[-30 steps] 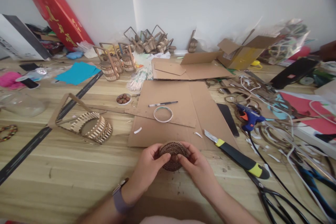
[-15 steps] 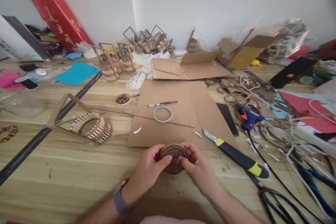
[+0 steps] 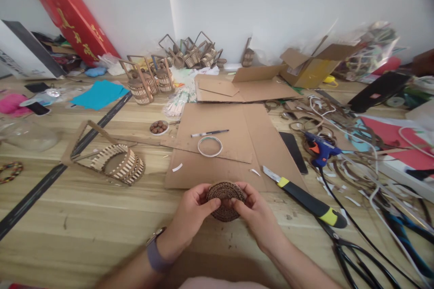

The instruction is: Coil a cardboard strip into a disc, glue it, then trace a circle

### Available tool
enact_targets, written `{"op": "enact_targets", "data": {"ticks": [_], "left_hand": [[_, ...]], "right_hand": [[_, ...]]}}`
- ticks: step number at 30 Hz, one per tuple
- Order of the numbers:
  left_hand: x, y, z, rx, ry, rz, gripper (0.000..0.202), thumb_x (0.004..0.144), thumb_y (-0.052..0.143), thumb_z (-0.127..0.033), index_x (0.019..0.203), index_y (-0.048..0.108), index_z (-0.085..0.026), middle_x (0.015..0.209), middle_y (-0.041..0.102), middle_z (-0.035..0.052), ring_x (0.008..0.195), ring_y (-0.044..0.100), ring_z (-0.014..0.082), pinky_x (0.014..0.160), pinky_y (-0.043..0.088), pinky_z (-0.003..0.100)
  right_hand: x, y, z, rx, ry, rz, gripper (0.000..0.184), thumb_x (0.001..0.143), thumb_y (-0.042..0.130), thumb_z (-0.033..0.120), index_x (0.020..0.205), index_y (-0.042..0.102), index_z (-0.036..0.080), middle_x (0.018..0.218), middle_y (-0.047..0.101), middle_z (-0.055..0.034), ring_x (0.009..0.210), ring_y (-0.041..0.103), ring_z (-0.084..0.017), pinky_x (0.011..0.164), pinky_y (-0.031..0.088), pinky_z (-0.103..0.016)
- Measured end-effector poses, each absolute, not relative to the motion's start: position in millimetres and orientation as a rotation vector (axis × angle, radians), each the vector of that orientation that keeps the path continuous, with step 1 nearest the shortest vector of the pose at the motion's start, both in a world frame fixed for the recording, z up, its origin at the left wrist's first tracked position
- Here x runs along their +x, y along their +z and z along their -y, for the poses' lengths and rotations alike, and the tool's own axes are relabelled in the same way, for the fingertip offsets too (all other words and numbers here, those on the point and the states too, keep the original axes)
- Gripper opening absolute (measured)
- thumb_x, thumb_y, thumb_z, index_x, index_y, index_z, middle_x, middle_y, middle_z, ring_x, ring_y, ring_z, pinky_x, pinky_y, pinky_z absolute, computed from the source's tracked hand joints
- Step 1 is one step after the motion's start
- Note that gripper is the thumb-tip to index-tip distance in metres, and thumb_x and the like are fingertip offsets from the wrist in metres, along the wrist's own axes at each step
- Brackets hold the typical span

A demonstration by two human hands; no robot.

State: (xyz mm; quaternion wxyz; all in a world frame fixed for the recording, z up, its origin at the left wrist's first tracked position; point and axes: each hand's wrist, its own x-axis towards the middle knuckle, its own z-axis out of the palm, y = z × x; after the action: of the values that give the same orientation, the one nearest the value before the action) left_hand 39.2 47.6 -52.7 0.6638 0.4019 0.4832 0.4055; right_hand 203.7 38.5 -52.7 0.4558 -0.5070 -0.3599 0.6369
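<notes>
Between my two hands is a round disc of coiled corrugated cardboard, dark brown, its ridged face tipped up toward me. My left hand grips its left edge, thumb on the face and fingers behind. On the opposite edge my right hand closes the same way, thumb near the disc's middle. Just beyond lies a flat cardboard sheet bearing a white ring and a pen. A small slatted basket with a tall handle lies to the left of my hands.
A utility knife with its blade out and black-handled scissors lie at right. Behind them are a blue glue gun with cables and curled cardboard strips. A dish of brown balls and finished baskets stand farther back.
The disc has risen slightly and its face is turned a little more toward me. My left thumb has shifted slightly outward on it; both hands keep their hold.
</notes>
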Motion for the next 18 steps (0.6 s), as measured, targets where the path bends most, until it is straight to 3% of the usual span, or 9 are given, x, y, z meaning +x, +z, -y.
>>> {"op": "enact_targets", "data": {"ticks": [13, 18], "left_hand": [[38.8, -53.4, -48.8, 0.806, 0.917, -1.033, 0.034, 0.061, 0.081, -0.029, 0.090, 0.071, -0.014, 0.089, 0.075, 0.0059, 0.083, 0.065, 0.0209, 0.080, 0.050, 0.033], [38.4, -57.1, -49.8, 0.752, 0.921, -0.993, 0.043, 0.061, 0.084, -0.035, 0.097, 0.071, -0.015, 0.098, 0.075, 0.0085, 0.090, 0.066, 0.0228, 0.083, 0.049, 0.034]], "right_hand": [[201.8, -52.1, -39.1, -1.171, 1.716, 0.723, 0.032, 0.061, 0.078, 0.025, 0.090, 0.066, 0.019, 0.083, 0.071, -0.0024, 0.077, 0.060, -0.018, 0.072, 0.043, -0.029], [206.2, -53.0, -42.0, -1.174, 1.703, 0.735, 0.033, 0.061, 0.082, 0.032, 0.087, 0.068, 0.018, 0.078, 0.070, -0.0020, 0.075, 0.059, -0.017, 0.072, 0.044, -0.029]]}}
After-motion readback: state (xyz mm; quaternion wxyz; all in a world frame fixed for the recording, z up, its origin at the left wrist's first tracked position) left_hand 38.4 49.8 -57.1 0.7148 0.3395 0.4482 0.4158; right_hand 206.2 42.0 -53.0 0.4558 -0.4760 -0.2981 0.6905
